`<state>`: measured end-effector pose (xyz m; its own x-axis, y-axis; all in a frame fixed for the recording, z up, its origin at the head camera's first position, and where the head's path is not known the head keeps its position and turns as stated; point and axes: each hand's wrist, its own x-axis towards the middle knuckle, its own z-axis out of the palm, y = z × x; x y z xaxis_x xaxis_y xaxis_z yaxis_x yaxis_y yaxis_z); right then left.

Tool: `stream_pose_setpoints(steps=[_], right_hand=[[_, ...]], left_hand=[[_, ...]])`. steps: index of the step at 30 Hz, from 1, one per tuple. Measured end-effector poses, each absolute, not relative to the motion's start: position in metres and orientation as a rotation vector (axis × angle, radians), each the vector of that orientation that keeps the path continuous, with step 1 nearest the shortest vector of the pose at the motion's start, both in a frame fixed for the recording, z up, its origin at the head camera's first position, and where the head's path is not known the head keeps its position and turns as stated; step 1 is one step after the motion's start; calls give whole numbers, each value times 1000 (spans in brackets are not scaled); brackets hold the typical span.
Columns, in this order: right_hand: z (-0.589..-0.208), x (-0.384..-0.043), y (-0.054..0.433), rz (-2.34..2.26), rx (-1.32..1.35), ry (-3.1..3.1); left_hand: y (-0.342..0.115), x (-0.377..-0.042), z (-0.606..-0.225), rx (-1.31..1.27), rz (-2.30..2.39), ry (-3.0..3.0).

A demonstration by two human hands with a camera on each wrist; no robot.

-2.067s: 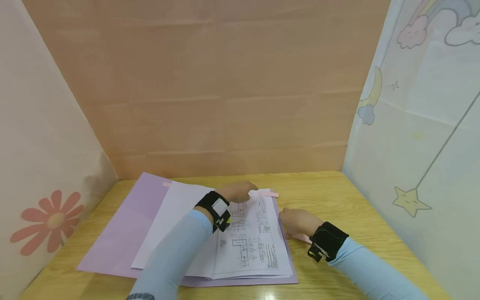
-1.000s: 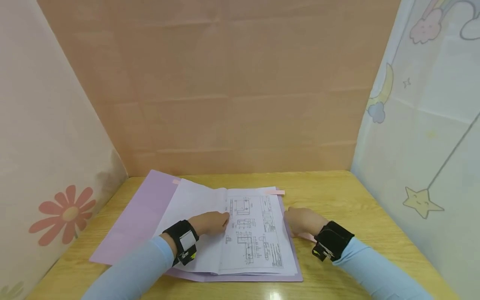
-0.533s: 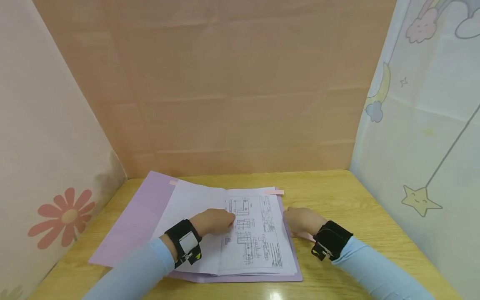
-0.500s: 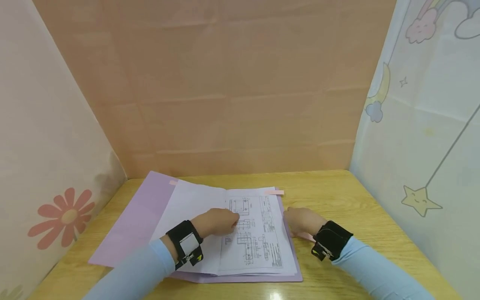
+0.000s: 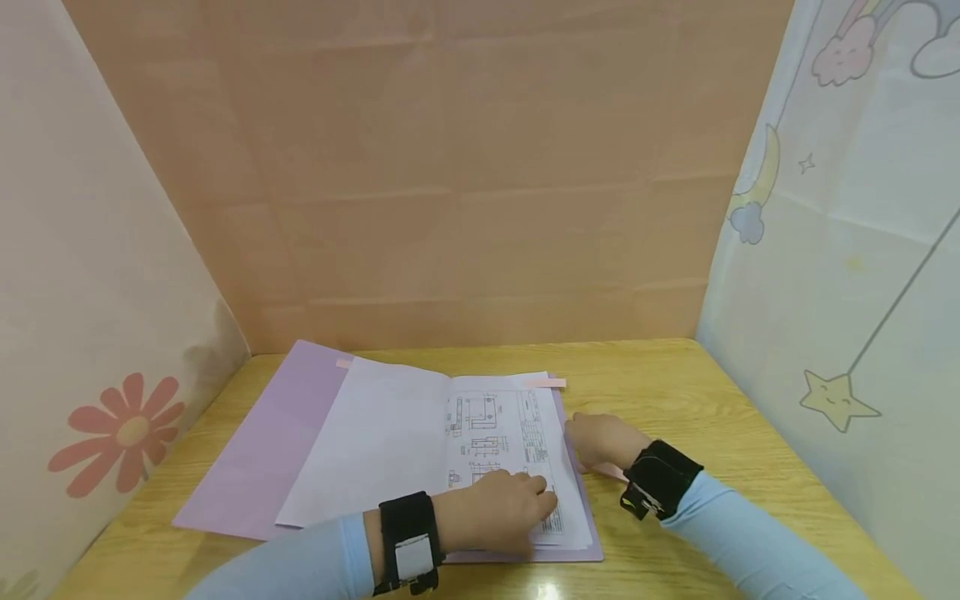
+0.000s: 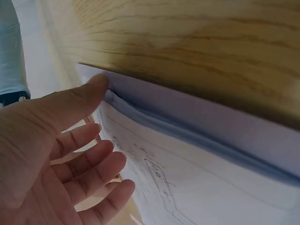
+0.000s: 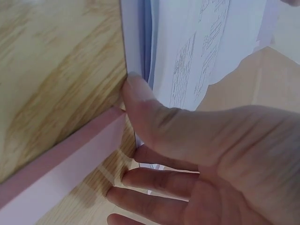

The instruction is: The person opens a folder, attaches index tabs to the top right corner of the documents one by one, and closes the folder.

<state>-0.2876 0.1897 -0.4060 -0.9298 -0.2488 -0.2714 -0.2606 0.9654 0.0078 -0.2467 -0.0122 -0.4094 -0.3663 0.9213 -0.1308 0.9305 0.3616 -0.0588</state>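
Observation:
A lilac folder [image 5: 255, 475] lies spread on the table, with a blank white page [image 5: 375, 442] on its left side and printed technical drawings [image 5: 480, 417] on its right. My left hand [image 5: 495, 512] is over the lower right of the drawings, fingers loosely bent. In the left wrist view its thumb reaches the folder's border beside the paper edges, and nothing is between the fingers. At the folder's right edge rests my right hand [image 5: 606, 442], its thumb touching that edge in the right wrist view. A pink strip [image 7: 61, 168] lies beside its fingers, ungripped.
Pink tabs stick out at the sheets' top right [image 5: 551, 382] and near the top left [image 5: 343, 363]. The wooden table [image 5: 660, 383] is bounded by a brown back wall [image 5: 480, 250] and pale printed side walls.
My left hand has gone from the top of the sheets to the page fold, then across to the lower right of the drawings. The right hand has stayed at the folder's edge.

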Motion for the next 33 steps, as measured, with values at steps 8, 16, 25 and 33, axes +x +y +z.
stream_pose_setpoints(steps=[8,16,25,33], right_hand=[[-403,-287,188,77,-378,2838],[-401,-287,187,51,-370,2832],[-400,-286,186,28,-367,2833],[-402,-288,183,50,-351,2833]], left_hand=[[-15,-251,-406,1645,-103,2545],[-26,-256,-397,1610,37,2527],[-34,-253,-396,1585,63,2568],[-45,-257,-388,1598,-257,2681]])
